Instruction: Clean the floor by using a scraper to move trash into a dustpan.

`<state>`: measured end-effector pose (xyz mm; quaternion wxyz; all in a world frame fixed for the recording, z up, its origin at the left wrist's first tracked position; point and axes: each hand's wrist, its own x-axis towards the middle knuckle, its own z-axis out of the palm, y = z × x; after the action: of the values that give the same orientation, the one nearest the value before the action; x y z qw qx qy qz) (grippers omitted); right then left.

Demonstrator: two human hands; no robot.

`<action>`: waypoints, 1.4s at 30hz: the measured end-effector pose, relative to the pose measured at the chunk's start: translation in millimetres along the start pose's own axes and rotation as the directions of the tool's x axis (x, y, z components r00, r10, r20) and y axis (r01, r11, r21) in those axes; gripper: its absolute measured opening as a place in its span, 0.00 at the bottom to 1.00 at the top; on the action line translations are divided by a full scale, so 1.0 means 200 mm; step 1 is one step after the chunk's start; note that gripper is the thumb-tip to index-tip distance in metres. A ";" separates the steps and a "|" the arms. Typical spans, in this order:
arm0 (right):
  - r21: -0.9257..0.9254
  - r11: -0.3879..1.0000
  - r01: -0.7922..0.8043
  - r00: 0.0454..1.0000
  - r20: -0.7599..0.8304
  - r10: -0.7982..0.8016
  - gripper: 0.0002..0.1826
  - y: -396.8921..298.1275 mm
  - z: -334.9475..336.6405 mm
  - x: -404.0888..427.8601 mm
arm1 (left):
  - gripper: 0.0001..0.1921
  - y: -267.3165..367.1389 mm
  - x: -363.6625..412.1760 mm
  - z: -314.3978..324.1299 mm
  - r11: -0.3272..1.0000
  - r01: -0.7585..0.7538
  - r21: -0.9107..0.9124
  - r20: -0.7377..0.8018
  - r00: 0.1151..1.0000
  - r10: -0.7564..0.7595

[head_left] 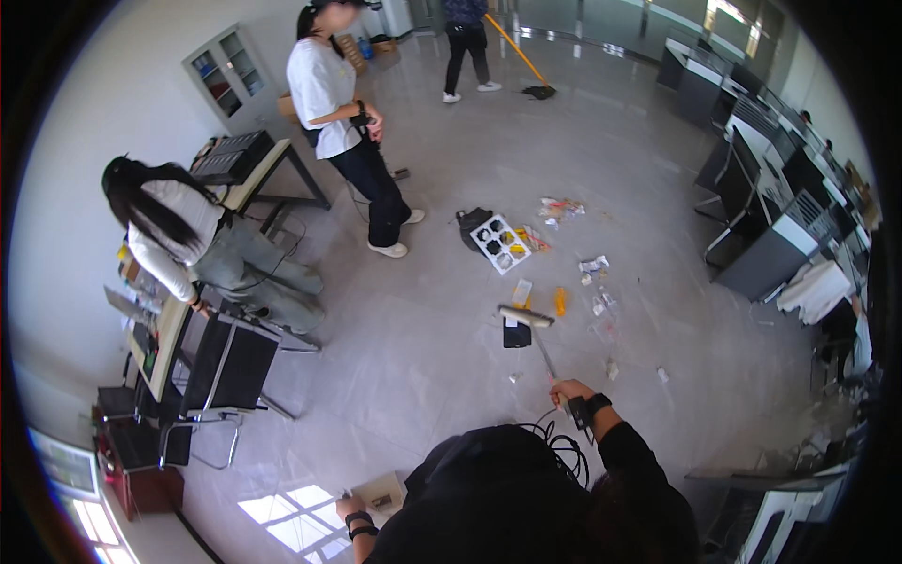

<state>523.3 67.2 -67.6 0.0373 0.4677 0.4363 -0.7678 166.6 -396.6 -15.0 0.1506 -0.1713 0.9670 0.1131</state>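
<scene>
My right hand (572,392) is closed around the handle of a broom (545,354). The broom's pale head (525,316) lies across the top of a black flat item (516,334). At the lower left, my left hand (349,505) grips the handle of a beige dustpan (382,491), partly hidden by my body. Ahead of the broom are a yellow packet (560,301) and a white six-hole tray (501,244), which rests against a black bag (472,227). Clear plastic wrappers (604,304) and crumpled scraps (612,369) are strewn to the right.
A person in a white T-shirt (324,92) stands ahead; another leans at a table (165,345) on the left, beside a black chair (232,359). Farther off, a person holds a yellow-handled mop (518,49). Desks (764,247) line the right. Black cable (564,451) hangs near my right arm.
</scene>
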 end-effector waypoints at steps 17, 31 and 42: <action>0.753 -0.582 0.307 0.934 -0.355 0.034 0.13 0.41 0.30 -0.73 | 0.18 1.93 -0.18 0.25 0.373 -0.910 0.178 0.400 0.414 0.818; 0.025 0.985 0.171 0.348 -0.937 -0.037 0.04 0.57 0.60 0.15 | 0.20 2.68 -0.10 0.86 -0.190 -0.973 0.129 0.696 -0.048 0.716; 0.615 0.775 0.143 0.929 -0.354 0.110 0.12 0.03 0.51 0.55 | 0.15 2.81 -0.31 0.81 -0.405 -0.914 0.025 0.767 -0.242 0.594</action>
<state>393.8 30.1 -134.7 -0.2114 0.5854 0.1566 -0.7669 57.4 180.7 -50.3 0.2655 0.7255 0.6191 -0.1411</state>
